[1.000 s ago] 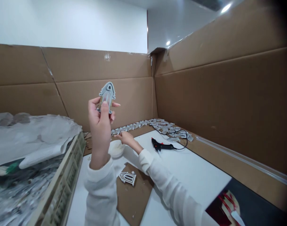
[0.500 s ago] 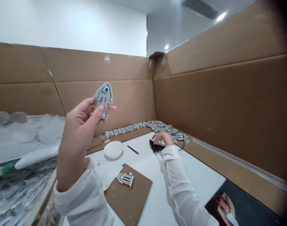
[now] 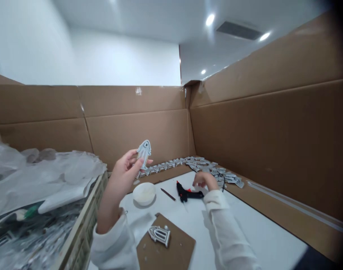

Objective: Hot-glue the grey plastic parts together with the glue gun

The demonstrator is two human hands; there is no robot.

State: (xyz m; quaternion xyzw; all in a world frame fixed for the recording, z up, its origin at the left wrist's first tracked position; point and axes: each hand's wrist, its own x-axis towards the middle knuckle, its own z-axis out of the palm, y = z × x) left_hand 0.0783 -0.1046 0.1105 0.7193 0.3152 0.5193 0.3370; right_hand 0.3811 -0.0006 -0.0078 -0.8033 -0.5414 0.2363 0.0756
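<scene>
In my left hand (image 3: pixel 126 174) is a small grey arched window-shaped piece (image 3: pixel 144 153), held upright between thumb and fingers. My right hand (image 3: pixel 205 181) hovers just behind the handle of a black glue gun (image 3: pixel 188 194) with red parts. Its fingers are loosely bent and apart, with nothing visible in them. The glue gun lies on its side on the white tabletop, its tip towards the upper left. A second window-shaped piece (image 3: pixel 159 235), white and grey, rests on a brown cardboard sheet (image 3: pixel 179 249) in front of me.
A white dish (image 3: pixel 144 194) and a dark pencil-like stick (image 3: pixel 168 194) lie left of the glue gun. Several similar pieces form a row (image 3: pixel 163 165) and a pile (image 3: pixel 203 165) at the back. A crate (image 3: pixel 84 221) with plastic stands left; cardboard walls (image 3: pixel 137 127) enclose the table.
My view has tilted up. The left hand, still holding the piece, is lower and farther out. My right hand has shifted right, from over the glue gun to behind its handle.
</scene>
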